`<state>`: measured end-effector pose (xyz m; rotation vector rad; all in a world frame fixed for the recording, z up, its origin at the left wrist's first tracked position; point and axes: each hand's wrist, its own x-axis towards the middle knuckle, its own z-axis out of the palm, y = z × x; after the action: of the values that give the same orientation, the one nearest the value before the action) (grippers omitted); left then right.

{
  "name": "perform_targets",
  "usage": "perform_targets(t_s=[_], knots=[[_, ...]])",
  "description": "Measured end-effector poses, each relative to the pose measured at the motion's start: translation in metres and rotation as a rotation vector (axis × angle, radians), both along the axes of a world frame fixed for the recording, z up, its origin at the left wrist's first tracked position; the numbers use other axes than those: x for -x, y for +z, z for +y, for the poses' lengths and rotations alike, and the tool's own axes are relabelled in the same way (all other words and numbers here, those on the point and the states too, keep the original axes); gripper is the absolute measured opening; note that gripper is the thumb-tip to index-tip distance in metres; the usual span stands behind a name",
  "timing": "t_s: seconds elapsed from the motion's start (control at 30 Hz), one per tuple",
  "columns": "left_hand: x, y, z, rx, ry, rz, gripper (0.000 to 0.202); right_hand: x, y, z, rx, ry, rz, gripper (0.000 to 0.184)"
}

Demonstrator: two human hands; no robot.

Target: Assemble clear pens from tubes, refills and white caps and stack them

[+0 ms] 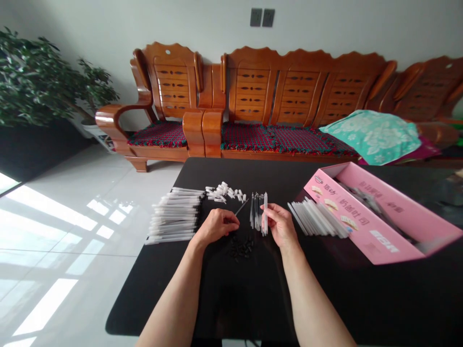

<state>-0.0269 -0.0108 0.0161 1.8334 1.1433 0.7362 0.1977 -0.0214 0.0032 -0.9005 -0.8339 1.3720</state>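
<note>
My left hand [216,225] is closed in a pinch on a thin dark pen refill [241,207] that points up and to the right. My right hand [280,224] grips a clear pen barrel [265,213] held upright, beside a small row of similar tubes [256,211] lying on the black table [224,299]. Small black pen parts [243,246] lie scattered between my hands. A stack of finished white pens [175,216] lies to the left, and white caps [226,192] lie behind my left hand.
More clear barrels [317,218] are piled right of my right hand, against an open pink cardboard box [376,219]. Wooden sofas [289,96] with red cushions stand behind the table. A potted plant [32,82] is at the far left.
</note>
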Motion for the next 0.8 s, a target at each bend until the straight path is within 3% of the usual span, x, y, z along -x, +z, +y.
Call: perform_targets(t_s=[0.13,0.33,0.53,0.63,0.8], knots=[[0.005,0.000,-0.002,-0.066,-0.134,0.093,0.009,0.000,-0.001,-0.001,0.006,0.004,-0.007,0.022],[0.000,-0.006,-0.002,-0.038,-0.166,0.211,0.006,0.002,0.000,-0.001,0.018,0.009,-0.019,0.023],[-0.005,0.001,-0.005,0.013,-0.152,0.254,0.006,0.002,0.000,-0.002,0.020,0.020,-0.017,0.023],[-0.006,0.001,-0.004,0.072,-0.051,0.114,0.007,0.002,-0.002,-0.001,0.016,0.021,-0.016,0.023],[-0.013,-0.004,0.000,0.268,0.140,-0.421,0.025,0.003,-0.003,0.001,0.003,-0.056,0.004,0.024]])
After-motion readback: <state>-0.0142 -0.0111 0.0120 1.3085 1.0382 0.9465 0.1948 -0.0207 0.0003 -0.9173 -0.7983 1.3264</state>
